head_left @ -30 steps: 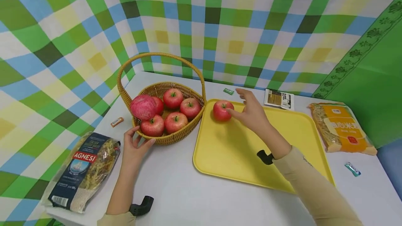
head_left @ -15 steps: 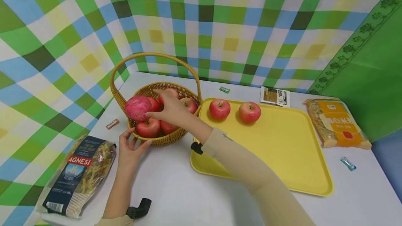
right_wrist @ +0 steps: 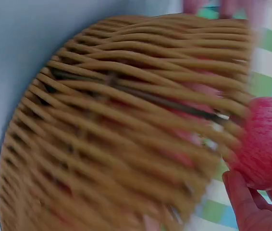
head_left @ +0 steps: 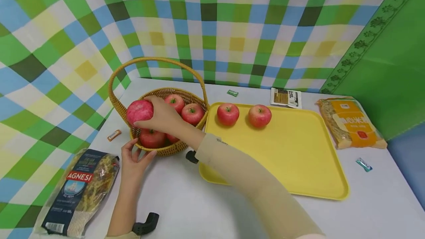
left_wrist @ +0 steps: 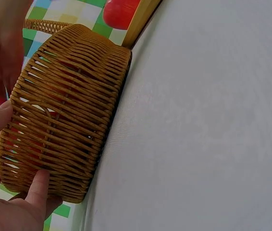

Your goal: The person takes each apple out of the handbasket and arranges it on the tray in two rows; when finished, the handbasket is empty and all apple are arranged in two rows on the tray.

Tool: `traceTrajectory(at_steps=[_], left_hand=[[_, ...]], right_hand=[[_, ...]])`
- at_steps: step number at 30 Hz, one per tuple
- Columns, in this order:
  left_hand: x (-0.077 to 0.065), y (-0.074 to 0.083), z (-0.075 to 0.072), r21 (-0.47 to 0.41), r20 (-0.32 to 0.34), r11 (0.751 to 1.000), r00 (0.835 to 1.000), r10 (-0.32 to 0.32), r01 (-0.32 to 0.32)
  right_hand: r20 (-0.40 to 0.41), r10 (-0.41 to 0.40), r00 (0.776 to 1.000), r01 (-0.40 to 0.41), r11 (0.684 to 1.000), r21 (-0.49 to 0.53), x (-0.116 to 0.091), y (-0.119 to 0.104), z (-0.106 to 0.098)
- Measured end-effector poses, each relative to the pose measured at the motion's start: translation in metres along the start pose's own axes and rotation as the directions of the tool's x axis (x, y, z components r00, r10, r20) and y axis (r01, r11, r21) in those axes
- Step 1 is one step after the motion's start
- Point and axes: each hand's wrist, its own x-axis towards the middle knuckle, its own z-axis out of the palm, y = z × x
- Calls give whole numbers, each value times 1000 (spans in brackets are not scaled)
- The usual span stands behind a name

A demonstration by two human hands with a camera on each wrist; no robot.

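Note:
Several red apples (head_left: 192,113) lie in the brown wicker basket (head_left: 166,152) with a tall arched handle. My right hand (head_left: 164,117) grips a streaky pink-red apple (head_left: 139,112) at the basket's left side; in the right wrist view, its fingertips (right_wrist: 237,185) press on that apple. With thumb and fingers spread over the near-left rim, my left hand (head_left: 134,159) holds the basket; the left wrist view shows a finger (left_wrist: 39,187) against the woven wall. My right hand and forearm hide part of the fruit behind them.
Right of the basket lies a yellow tray (head_left: 282,158) bearing two apples (head_left: 260,116). A pasta bag (head_left: 79,191) is at the left, an orange-labelled noodle packet (head_left: 352,123) at the right. Small wrapped candies (head_left: 364,164) and a flat sachet (head_left: 286,98) are scattered around.
My right hand has let go of an apple on the tray, swung left to the basket and taken hold of the streaky apple. My left hand stays at the rim.

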Motion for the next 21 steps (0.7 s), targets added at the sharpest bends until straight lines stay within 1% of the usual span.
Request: traceTrajectory(at_steps=[2,5,7,9,11,12,14,15,18,21], left_hand=[[0,0,0,9,-4,1000,1000,-4,4],[0,-1,0,-7,-15,1000,1000,4,-4],[0,-1,1,-33,-22,999,1000,11,-12],[-1,-1,1,-56,-31,998,999,11,-13],[-1,-1,2,-61,-36,998,999,9,-11],[-2,-1,2,-64,-38,998,999,9,-11],[-2,-1,3,-64,-43,998,999,7,-9],[-3,-1,3,-64,-43,998,999,7,-9],[-4,0,3,-64,-44,998,999,2,-5],[-4,0,4,-55,-41,998,999,-10,7]], right_hand=[[-21,-4,1000,3,1000,-9,-14,-2,-17],[-51,-38,998,39,999,12,-40,2,-49],[-84,-63,994,67,997,39,-60,11,-74],[-121,-74,990,84,993,88,-81,24,-100],[-175,-29,984,50,992,114,-104,41,-125],[-203,10,979,15,993,120,-115,50,-137],[-258,101,961,-68,989,133,-137,72,-159],[-286,146,947,-109,984,139,-148,84,-170],[-363,257,896,-225,966,128,-180,123,-198],[-406,342,848,-329,939,105,-208,162,-218]])
